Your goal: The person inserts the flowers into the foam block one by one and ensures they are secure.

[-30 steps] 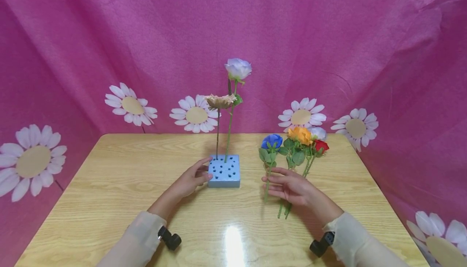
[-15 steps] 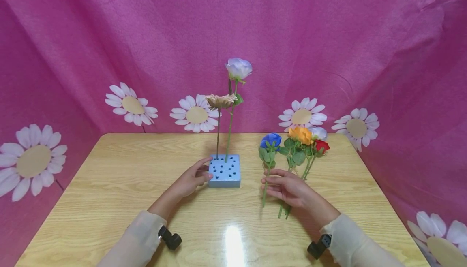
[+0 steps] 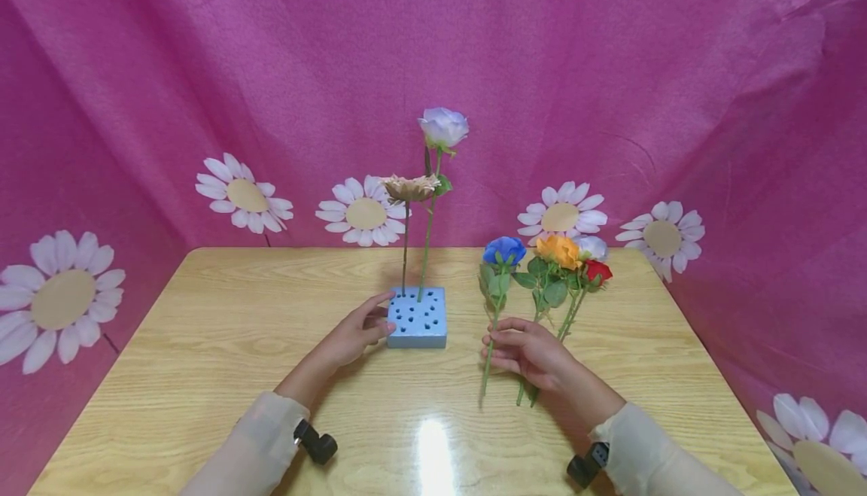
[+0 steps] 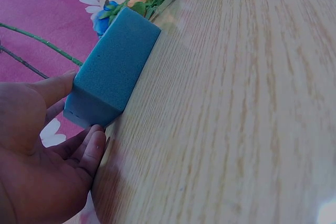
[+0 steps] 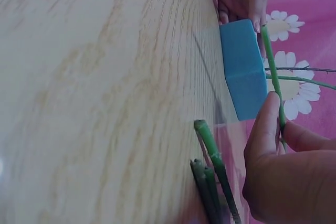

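My left hand (image 3: pixel 354 336) rests against the left side of a light blue foam block (image 3: pixel 416 341) with holes in its top. In the left wrist view its thumb (image 4: pixel 59 86) touches the block's upper edge, the other fingers lying along the side. A pale lilac rose (image 3: pixel 443 128) and a beige flower (image 3: pixel 409 189) stand upright in the block's back holes. My right hand (image 3: pixel 535 351) pinches the green stem of a blue rose (image 3: pixel 504 251) between thumb and fingers, right of the block. In the right wrist view the bare lower stem (image 5: pixel 270 56) points past the block.
Right of the blue rose, an orange rose (image 3: pixel 558 251), a red rose (image 3: pixel 597 272) and a whitish flower (image 3: pixel 591 247) lie together on the wooden table (image 3: pixel 284 285). Their stems pass close by my right hand. A pink cloth (image 3: pixel 325 67) with printed daisies hangs behind.
My right hand has drawn slightly left and towards me; its fingers have closed on the blue rose's stem, and the bloom has risen a little. My left hand and the block stay put.
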`<action>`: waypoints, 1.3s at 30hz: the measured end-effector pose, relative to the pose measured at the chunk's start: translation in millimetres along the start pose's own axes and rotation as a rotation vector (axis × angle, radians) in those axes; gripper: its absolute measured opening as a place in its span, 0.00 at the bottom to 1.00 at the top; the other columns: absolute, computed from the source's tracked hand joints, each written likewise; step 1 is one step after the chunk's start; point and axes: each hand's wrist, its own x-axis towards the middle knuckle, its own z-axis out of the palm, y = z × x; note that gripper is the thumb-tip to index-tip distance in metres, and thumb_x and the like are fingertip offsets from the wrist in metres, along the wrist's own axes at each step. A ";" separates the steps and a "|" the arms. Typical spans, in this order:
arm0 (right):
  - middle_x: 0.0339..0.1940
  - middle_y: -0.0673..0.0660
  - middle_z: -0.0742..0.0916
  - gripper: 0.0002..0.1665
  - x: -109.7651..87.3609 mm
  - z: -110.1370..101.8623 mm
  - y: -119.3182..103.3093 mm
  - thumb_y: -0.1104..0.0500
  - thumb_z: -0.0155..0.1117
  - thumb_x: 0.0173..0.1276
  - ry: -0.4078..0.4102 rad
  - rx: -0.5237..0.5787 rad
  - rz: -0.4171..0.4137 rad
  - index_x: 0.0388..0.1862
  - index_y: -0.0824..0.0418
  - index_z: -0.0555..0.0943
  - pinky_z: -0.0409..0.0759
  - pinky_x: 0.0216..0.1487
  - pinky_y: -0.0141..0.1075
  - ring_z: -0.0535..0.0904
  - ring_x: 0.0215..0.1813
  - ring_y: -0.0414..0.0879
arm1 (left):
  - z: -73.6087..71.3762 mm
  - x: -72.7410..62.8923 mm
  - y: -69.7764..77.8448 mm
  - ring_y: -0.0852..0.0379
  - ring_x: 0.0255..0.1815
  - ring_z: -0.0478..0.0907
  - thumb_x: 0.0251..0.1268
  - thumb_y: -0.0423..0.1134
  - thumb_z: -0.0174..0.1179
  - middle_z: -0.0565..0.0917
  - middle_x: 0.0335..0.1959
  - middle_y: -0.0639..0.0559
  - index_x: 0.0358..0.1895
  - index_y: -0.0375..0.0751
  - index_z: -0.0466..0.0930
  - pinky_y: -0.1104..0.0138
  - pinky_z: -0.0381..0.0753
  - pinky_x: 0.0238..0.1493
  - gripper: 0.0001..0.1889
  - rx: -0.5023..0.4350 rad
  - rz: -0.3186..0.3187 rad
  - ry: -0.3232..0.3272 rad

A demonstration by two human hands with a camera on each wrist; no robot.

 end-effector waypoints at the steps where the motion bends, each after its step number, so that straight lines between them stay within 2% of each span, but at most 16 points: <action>1: 0.40 0.56 0.90 0.09 0.3 0.5 -0.1 0.68 0.58 0.77 0.004 -0.003 -0.001 0.53 0.68 0.76 0.88 0.48 0.39 0.90 0.44 0.49 | 0.0 -0.1 0.0 0.39 0.70 0.71 0.78 0.40 0.59 0.70 0.73 0.36 0.82 0.55 0.59 0.47 0.76 0.67 0.33 0.001 0.000 0.000; 8: 0.41 0.59 0.90 0.07 1.2 4.4 -2.4 0.69 0.60 0.76 0.032 -0.037 -0.027 0.50 0.67 0.76 0.88 0.48 0.41 0.90 0.44 0.50 | 0.0 -0.4 0.0 0.39 0.70 0.71 0.79 0.40 0.59 0.70 0.73 0.36 0.82 0.55 0.59 0.48 0.76 0.67 0.33 -0.001 0.004 -0.001; 16: 0.45 0.63 0.89 0.08 2.8 9.2 -7.0 0.68 0.59 0.77 0.019 -0.098 -0.077 0.51 0.69 0.75 0.88 0.49 0.43 0.90 0.46 0.53 | 0.4 -0.4 -0.1 0.39 0.71 0.71 0.78 0.40 0.59 0.70 0.73 0.36 0.82 0.55 0.59 0.47 0.75 0.67 0.33 -0.001 0.003 0.001; 26: 0.43 0.62 0.89 0.09 6.6 17.2 -12.0 0.71 0.56 0.77 0.017 -0.120 -0.149 0.53 0.72 0.72 0.88 0.47 0.42 0.90 0.41 0.50 | 0.0 -1.4 1.5 0.39 0.71 0.71 0.78 0.41 0.59 0.69 0.74 0.36 0.82 0.55 0.59 0.46 0.75 0.68 0.33 0.004 0.001 0.000; 34: 0.43 0.60 0.90 0.11 8.7 23.6 -19.9 0.70 0.54 0.78 0.009 -0.190 -0.196 0.55 0.73 0.70 0.87 0.51 0.44 0.90 0.43 0.50 | 0.2 -1.4 0.8 0.38 0.69 0.72 0.79 0.40 0.58 0.71 0.72 0.34 0.82 0.52 0.59 0.50 0.78 0.64 0.33 0.021 0.028 0.005; 39: 0.40 0.57 0.90 0.10 10.1 28.2 -25.0 0.70 0.55 0.78 0.011 -0.197 -0.208 0.55 0.72 0.71 0.87 0.51 0.44 0.90 0.44 0.53 | 0.5 -0.3 -0.1 0.39 0.70 0.73 0.78 0.39 0.59 0.72 0.72 0.36 0.81 0.53 0.60 0.50 0.78 0.64 0.33 0.021 0.016 0.010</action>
